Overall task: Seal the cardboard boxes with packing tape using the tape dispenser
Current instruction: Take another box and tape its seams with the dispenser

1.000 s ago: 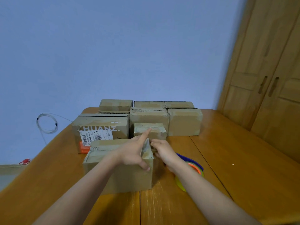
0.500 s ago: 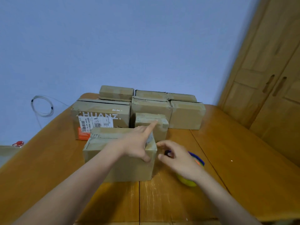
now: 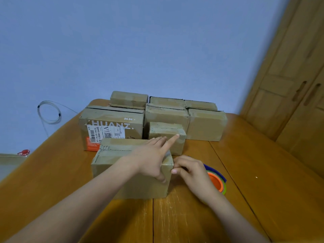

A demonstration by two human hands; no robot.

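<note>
Right hand [image 3: 192,171] back at box [image 3: 129,174] corner, fingers pinching tape there, left hand [image 3: 154,158] spread on top, dispenser [image 3: 216,181] behind.

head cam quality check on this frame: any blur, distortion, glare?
Head view: wide-angle bend, the wardrobe leans inward at right and its edge is smeared. Soft, even light; no glare, only a faint sheen on the table. The near box and both hands, left and right, are slightly soft; the label print on the back box is barely legible.
</note>
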